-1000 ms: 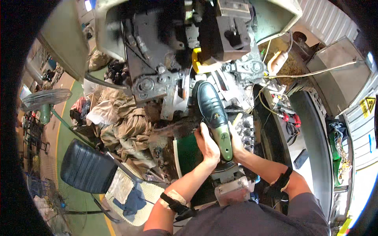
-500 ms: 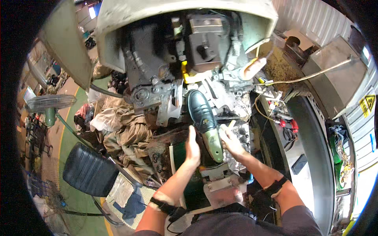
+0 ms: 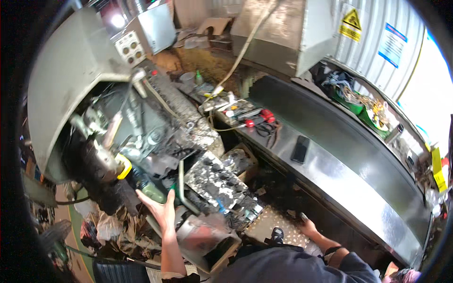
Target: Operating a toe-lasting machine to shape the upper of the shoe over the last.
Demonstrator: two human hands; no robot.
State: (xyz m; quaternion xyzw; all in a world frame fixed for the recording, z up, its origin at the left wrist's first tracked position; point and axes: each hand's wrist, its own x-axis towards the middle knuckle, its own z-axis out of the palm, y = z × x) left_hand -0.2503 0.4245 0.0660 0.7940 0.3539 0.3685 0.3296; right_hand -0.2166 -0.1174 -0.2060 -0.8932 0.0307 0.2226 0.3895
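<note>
A dark leather shoe (image 3: 137, 176) on a green shoe last (image 3: 153, 192) points into the machine (image 3: 101, 162) at the left, beside a yellow part (image 3: 124, 166). My left hand (image 3: 161, 210) cups the last's heel end, thumb on one side and fingers on the other. The shoe's toe is blurred and partly hidden by machine parts. Low at the right, away from the machine, my right hand (image 3: 309, 228) hangs over the floor beside the bench. Its fingers are curled together, with a small pale tip showing at them that I cannot name.
A metal bench with a dark belt (image 3: 325, 120) runs along the right. On its ledge lie a black phone (image 3: 300, 149) and a red-and-black tool (image 3: 259, 119) with cable. A stained metal plate (image 3: 214, 181) sits beside the machine; green bins (image 3: 351, 103) stand beyond the belt.
My view has swung right. The right hand has left the shoe and dropped low by the bench. The left hand stays at the last's heel end, now with thumb and fingers around it.
</note>
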